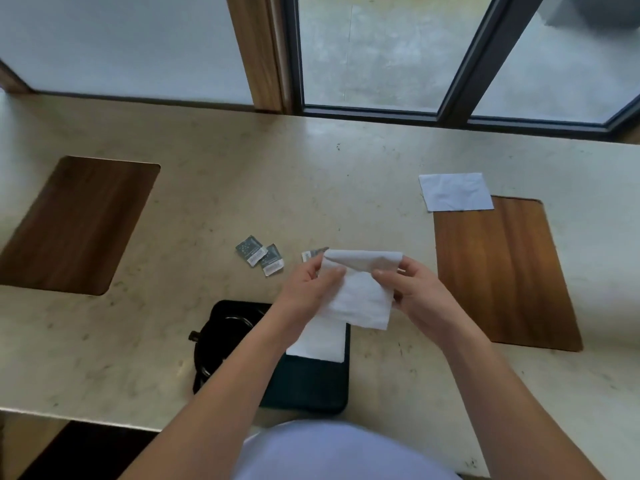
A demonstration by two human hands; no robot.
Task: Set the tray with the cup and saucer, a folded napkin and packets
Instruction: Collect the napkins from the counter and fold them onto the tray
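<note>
Holding a white paper napkin [360, 292] in the air above the far edge of a black rectangular tray [311, 386], both bare hands pinch its upper corners: the left hand [311, 289] closed on the left corner, the right hand [412, 292] closed on the right corner, with the top edge folded over. The tray sits near the front edge of the pale stone desk [311, 188]. A second white napkin [318, 341] lies flat on the tray. A dark cup and saucer [214, 344] occupy the tray's left part, partly hidden by the left forearm. Two grey packets [259, 259] lie on the desk just beyond the tray, overlapping; a third packet [311, 253] shows behind the held napkin. Another white napkin [455, 192] rests toward the far right, overlapping a brown wooden inset panel [502, 271].
</note>
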